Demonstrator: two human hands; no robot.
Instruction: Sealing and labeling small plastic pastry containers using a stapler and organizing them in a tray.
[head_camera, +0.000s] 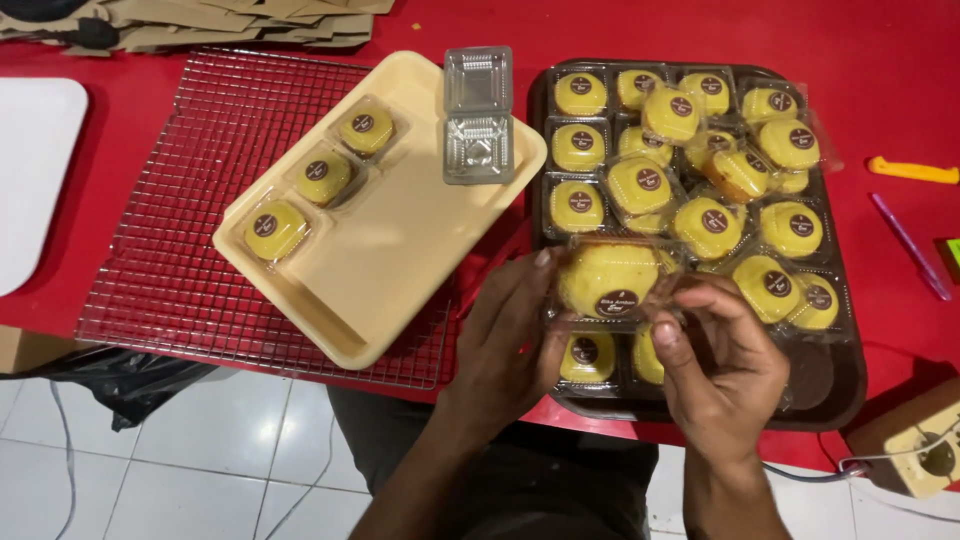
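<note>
Clear plastic clamshell box (612, 283) w/ a yellow cake inside and a round dark sticker on the lid is sitting between both hands, just above the near edge of the dark brown tray (850, 390). Left hand (505, 345) is gripping its left side, fingers up along the edge; right hand (725, 365) is pinching the right side w/ thumb and fingertips. The lid is looking closed, can't tell if it's snapped tho. The tray is holding lots more of the same boxed yellow cakes, piled loosely. Left of it, a cream tray (400, 250) is resting on a wire rack (170, 250) atop the red surface (880, 100), carrying three boxed cakes (318, 178) in a diagonal row + one empty open clamshell (478, 115).
</note>
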